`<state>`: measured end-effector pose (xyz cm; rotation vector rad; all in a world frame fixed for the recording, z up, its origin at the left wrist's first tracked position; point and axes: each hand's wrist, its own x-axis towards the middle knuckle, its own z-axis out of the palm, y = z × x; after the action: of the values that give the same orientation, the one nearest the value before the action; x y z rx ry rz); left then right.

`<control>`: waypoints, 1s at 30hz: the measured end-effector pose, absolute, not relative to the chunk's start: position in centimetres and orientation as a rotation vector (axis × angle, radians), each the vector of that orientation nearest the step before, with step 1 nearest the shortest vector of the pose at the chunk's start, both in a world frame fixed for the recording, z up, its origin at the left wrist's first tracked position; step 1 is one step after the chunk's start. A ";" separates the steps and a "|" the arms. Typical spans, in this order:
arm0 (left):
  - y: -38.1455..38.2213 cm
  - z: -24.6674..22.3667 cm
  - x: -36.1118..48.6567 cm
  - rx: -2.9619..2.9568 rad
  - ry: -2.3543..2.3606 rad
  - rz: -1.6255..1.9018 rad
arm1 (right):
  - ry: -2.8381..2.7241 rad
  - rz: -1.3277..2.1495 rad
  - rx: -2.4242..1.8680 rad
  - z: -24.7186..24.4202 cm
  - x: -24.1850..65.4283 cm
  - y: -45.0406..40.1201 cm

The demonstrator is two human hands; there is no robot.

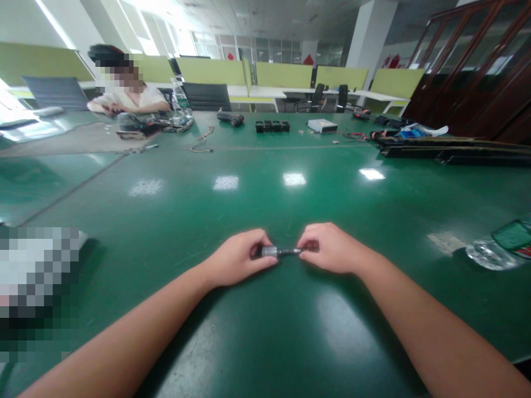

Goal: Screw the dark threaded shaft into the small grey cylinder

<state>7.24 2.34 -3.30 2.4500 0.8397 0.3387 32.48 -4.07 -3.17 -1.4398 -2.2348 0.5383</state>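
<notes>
A small metallic cylinder with a thin dark shaft (270, 251) lies level between my two hands, low over the green table (249, 204). My left hand (243, 255) grips its thick silver end, thumb on the near side and fingers on the far side. At the thin right end, my right hand (327, 246) pinches the tip between thumb and fingers. Whether the shaft is one piece with the cylinder I cannot tell.
A clear bottle (493, 254) lies at the right edge. At the left is a blurred-out pale object (37, 265). Across the table are black blocks (272, 126), a white box (322, 126), dark panels (456, 152), and a seated person (128, 94) behind tools.
</notes>
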 end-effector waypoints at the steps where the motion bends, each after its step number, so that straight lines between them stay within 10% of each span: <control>1: 2.4 -3.4 7.2 2.454 0.836 0.336 | -2.241 0.534 -1.416 -3.3 32.3 -4.0; 30: 2.4 -3.6 7.2 2.481 0.867 0.318 | -2.182 0.558 -1.231 -4.9 29.6 -3.6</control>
<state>7.17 2.35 -3.60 2.4807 0.8674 0.3180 29.57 -3.59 -4.90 -1.2313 -2.1821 0.5580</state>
